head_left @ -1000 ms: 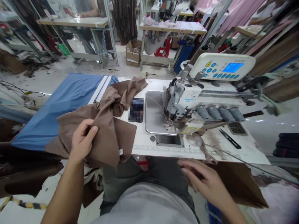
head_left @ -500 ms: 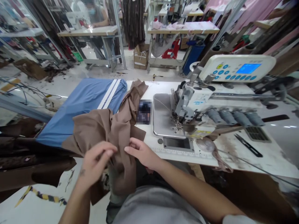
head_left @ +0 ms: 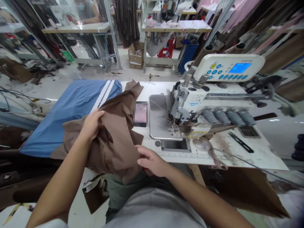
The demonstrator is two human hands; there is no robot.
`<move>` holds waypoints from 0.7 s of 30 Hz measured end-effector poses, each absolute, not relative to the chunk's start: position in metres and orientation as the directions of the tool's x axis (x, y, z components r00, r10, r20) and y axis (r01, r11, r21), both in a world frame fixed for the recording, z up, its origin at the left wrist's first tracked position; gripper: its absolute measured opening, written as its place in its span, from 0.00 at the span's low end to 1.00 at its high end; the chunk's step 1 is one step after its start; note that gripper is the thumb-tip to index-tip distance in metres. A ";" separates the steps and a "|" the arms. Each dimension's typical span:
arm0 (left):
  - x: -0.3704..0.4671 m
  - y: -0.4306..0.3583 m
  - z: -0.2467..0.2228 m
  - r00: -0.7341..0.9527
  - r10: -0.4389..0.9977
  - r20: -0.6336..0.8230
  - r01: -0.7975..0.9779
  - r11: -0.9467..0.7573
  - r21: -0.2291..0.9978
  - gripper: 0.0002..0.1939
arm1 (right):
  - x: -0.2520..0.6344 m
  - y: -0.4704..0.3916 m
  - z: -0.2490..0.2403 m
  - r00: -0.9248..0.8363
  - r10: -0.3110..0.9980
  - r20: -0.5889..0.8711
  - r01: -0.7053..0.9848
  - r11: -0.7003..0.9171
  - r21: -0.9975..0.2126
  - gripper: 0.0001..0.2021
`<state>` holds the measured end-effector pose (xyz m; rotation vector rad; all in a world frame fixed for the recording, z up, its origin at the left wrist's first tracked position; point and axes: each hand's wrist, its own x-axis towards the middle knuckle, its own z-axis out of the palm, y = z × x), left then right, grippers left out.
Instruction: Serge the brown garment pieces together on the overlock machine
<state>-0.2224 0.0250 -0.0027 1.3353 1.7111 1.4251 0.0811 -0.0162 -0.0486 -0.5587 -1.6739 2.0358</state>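
A brown garment piece (head_left: 118, 136) lies bunched over the near left of the machine table and hangs toward my lap. My left hand (head_left: 92, 124) is closed on its upper left part, with the fingertips partly hidden in the folds. At the right edge of the same cloth, my right hand (head_left: 152, 161) pinches it between thumb and fingers. To the right stands an overlock sewing machine (head_left: 194, 98) with a metal plate (head_left: 158, 117) beside its needle area. No cloth from my hands lies under the needle.
A blue cloth-covered surface (head_left: 61, 110) with white stripes adjoins the table on the left. Black thread snips (head_left: 241, 142) lie at the right. A phone-like blurred object (head_left: 140, 114) rests near the plate. Beyond, a person sits at another table (head_left: 78, 29).
My left hand has moved up and away, lifting and spreading the brown cloth. My right hand stays near its edge. The view has shifted slightly, so the machine appears further left.
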 end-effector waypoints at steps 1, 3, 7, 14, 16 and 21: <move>-0.216 0.007 0.006 -0.409 0.893 0.186 0.261 -0.081 0.962 0.15 | 0.092 -0.014 -0.047 -0.839 0.539 -0.076 -0.055 -0.222 -0.974 0.09; -0.196 -0.035 0.020 -0.508 0.835 0.209 0.127 -0.167 0.978 0.17 | 0.113 -0.013 -0.040 -0.837 0.518 -0.177 0.066 -0.225 -0.972 0.11; -0.136 -0.104 0.027 -0.521 0.825 0.218 0.190 -0.137 0.972 0.14 | 0.131 -0.028 -0.014 -0.740 0.672 -0.040 0.179 0.139 -0.974 0.17; -0.096 -0.104 0.036 0.260 0.913 0.316 0.580 -0.409 0.704 0.12 | 0.113 -0.059 -0.020 -0.672 0.739 -0.048 0.076 0.004 -0.997 0.18; -0.103 -0.094 0.040 0.404 0.864 0.302 0.677 -0.504 0.536 0.22 | 0.122 -0.059 -0.026 -0.687 0.725 -0.044 0.053 -0.011 -0.999 0.19; -0.134 -0.055 0.026 0.584 0.811 0.016 0.794 -0.575 0.198 0.19 | 0.161 -0.065 -0.040 -0.665 0.743 -0.071 0.080 -0.023 -0.996 0.10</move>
